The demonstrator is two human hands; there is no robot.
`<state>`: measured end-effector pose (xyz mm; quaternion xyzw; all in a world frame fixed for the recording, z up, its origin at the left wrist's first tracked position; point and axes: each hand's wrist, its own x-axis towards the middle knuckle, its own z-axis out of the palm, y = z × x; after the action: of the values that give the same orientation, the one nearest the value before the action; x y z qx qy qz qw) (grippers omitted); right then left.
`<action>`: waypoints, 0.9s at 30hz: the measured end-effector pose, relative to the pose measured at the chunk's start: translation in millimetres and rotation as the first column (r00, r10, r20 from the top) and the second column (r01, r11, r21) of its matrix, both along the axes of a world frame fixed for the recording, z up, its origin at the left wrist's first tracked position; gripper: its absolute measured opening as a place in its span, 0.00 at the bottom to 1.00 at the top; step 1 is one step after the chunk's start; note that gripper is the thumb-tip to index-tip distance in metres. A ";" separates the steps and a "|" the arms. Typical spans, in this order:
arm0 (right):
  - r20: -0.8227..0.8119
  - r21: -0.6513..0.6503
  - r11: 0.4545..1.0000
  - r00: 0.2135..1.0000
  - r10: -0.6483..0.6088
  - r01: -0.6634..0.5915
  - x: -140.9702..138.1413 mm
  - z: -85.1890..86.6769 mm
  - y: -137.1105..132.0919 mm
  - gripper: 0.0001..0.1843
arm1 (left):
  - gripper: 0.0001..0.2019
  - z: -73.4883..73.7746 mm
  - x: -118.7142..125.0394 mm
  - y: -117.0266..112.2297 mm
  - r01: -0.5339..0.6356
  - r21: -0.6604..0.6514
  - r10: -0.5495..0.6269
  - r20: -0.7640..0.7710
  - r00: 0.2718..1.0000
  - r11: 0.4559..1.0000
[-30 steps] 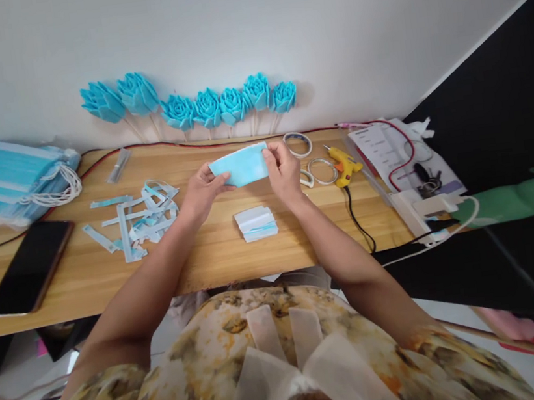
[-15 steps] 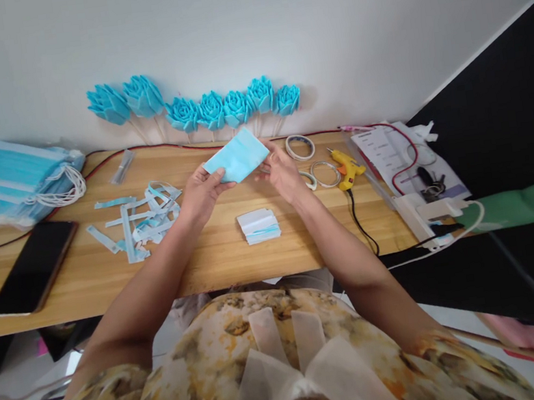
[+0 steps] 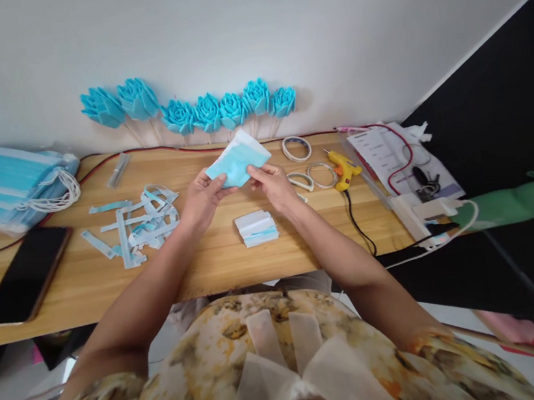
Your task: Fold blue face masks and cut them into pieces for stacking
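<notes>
Light blue on the sheet (image 3: 239, 165) between the fingers (image 3: 218, 182), whitish at its far corner! Nearer than the fingers, white and pale blue layers in the stack (image 3: 257, 229). Beyond them, vivid turquoise flowers (image 3: 208, 113)! Left of the fingers, white-and-blue strips (image 3: 124, 240), then a black phone (image 3: 25, 274); off beyond that, blue masks (image 3: 5, 175) banded white. Right of the fingers, a bright yellow glue gun (image 3: 344, 170); farther right, a green pouch (image 3: 518, 203). Below them, streaky tan wood grain across the table (image 3: 220, 258)!

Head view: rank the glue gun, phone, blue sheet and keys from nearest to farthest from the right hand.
1. Blue sheet: held by right hand.
2. Glue gun: right side.
3. Keys: farther right.
4. Phone: far left.
</notes>
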<state>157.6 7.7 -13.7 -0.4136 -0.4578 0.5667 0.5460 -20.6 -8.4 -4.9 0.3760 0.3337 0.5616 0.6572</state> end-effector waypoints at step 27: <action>0.107 0.102 0.995 0.994 -0.011 0.000 15.9 14.7 9.1 0.32 | 0.25 -1.4 -4.1 2.7 -0.066 0.174 0.117 -0.304 0.945 0.983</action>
<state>173.6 16.8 1.0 -0.4162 -0.5136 0.5182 0.5426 -24.6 -5.7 -6.4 0.4963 0.4042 0.5499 0.5365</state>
